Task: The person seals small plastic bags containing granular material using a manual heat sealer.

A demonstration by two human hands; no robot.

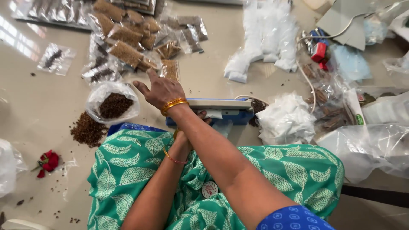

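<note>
My right hand [159, 90] reaches across to the left, palm down with fingers spread, just below a small sealed packet of brown seeds [171, 69]; nothing shows in its grip. My right forearm hides most of my left hand [187, 130]; its fingertips show at the front of a blue and white heat sealer [221, 105], touching a small clear pouch [213, 114]. An open plastic bag of dark brown seeds [114, 104] sits left of my right hand, with spilled seeds [87, 130] beside it.
A heap of sealed seed packets [125, 36] lies at the back left. Empty white pouches [264, 34] lie at the back centre, crumpled white bags [285, 121] right of the sealer. Large clear bags [366, 149] and a white cord [304, 74] are on the right. A red flower [47, 162] lies at the left.
</note>
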